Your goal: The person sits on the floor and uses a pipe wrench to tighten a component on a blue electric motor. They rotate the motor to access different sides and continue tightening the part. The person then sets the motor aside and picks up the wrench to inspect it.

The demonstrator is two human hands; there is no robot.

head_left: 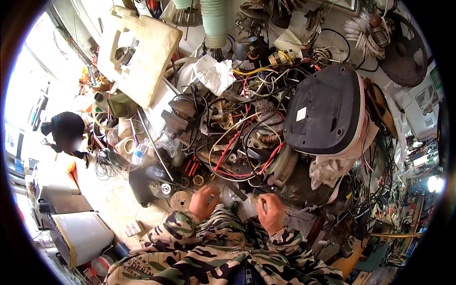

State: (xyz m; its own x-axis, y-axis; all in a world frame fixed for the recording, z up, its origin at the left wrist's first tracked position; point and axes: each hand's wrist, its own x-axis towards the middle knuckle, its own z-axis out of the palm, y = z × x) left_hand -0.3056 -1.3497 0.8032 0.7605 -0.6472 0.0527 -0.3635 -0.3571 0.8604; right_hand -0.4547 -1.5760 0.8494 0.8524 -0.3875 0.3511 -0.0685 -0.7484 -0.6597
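Note:
My left hand [204, 203] is over my lap, its fingers curled in and slightly blurred at the tips. Across a small gap, my right hand [271, 213] has its fingers bent together. Whatever either hand may hold is too small or hidden to make out. A round tan disc [181, 201] with a centre hole lies just left of my left hand. Beyond it are a brass-coloured ring [198, 180] and red-handled pliers [191, 167]. Ahead of both hands spreads a heap of tangled wires [247, 137] and motor parts, with a red cable [227, 151] looping through it.
An upturned dark appliance base [323, 111] rests on the heap's right side. A worn cream panel [142, 57] leans at the back left. At left stand a fan guard [122, 154] and a white boxy appliance [83, 235]. Another person [67, 130] is farther left.

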